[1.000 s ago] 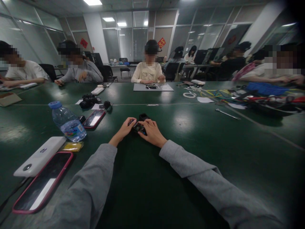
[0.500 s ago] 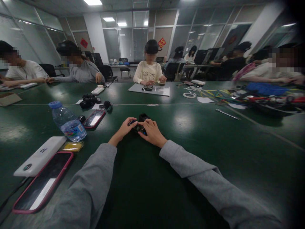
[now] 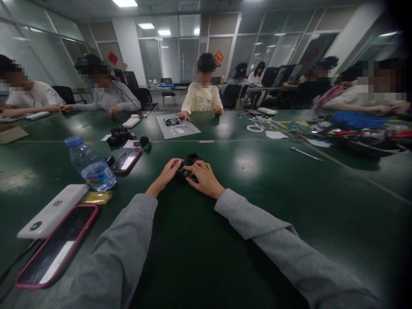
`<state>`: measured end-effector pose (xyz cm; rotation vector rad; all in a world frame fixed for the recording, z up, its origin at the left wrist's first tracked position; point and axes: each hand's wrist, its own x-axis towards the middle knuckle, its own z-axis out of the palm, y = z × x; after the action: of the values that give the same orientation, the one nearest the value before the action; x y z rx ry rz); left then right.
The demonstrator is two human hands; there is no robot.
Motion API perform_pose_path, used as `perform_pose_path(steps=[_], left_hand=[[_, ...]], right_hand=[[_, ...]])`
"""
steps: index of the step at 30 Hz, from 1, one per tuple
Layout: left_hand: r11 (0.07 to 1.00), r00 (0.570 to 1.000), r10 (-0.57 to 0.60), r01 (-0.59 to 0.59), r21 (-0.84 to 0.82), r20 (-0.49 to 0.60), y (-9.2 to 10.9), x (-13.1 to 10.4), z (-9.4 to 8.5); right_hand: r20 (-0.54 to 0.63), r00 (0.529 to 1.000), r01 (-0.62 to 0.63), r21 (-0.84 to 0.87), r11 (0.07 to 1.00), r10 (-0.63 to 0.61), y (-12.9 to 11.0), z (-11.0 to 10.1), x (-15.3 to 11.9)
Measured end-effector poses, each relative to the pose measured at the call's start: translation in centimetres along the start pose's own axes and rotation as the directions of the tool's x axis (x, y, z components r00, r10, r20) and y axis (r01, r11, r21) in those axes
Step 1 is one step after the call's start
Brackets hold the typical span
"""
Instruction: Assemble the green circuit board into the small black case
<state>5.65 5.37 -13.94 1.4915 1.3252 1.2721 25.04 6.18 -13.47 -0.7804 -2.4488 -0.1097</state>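
Note:
A small black electronic device (image 3: 186, 173) lies on the green table between my hands, its exposed inner parts only partly showing. My left hand (image 3: 168, 171) grips a small dark flat piece (image 3: 181, 165) at the device's left side, thumb and fingers pressed together. From the right, my right hand (image 3: 204, 175) holds the device, with its fingers curled over the top and the thumb along the near edge. Just behind the right fingers stands a black box-shaped part (image 3: 193, 158) with an open top. The fingers cover much of the device.
To my left are a water bottle (image 3: 92, 165), a white power bank (image 3: 53, 211), a pink-cased phone (image 3: 58, 246), a yellow packet (image 3: 98, 198) and another phone (image 3: 127, 160). A metal tool (image 3: 306, 154) and a cable pile (image 3: 357, 131) lie right. Across sits a person (image 3: 202, 96) beside a grey mat (image 3: 188, 132).
My left fingers have shifted slightly on the dark piece; my right hand stays nearly still. Across the table, the grey mat has slid left and turned, with the person's hand at its edge.

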Motion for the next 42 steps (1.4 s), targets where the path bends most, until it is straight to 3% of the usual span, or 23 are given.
perform_pose_path(steps=[29,32,36,42], left_hand=[[1.000,1.000,-0.001,0.001,0.010,0.005,0.2,-0.1,-0.1],[1.000,1.000,0.010,-0.010,0.005,-0.002,0.2,-0.1,-0.1],[0.999,0.999,-0.043,0.043,0.008,-0.010,0.3,-0.1,-0.1],[0.996,0.996,-0.084,0.083,-0.028,-0.012,0.3,-0.2,0.0]], right_hand=[[-0.009,1.000,-0.009,0.056,0.998,0.010,-0.4,-0.4,0.0],[-0.113,0.988,-0.094,0.113,0.989,0.106,-0.3,-0.6,0.1],[-0.285,0.900,-0.280,0.200,0.939,0.329,1.1,0.1,0.2],[-0.245,0.859,-0.345,0.372,0.862,0.450,3.4,1.8,-0.1]])
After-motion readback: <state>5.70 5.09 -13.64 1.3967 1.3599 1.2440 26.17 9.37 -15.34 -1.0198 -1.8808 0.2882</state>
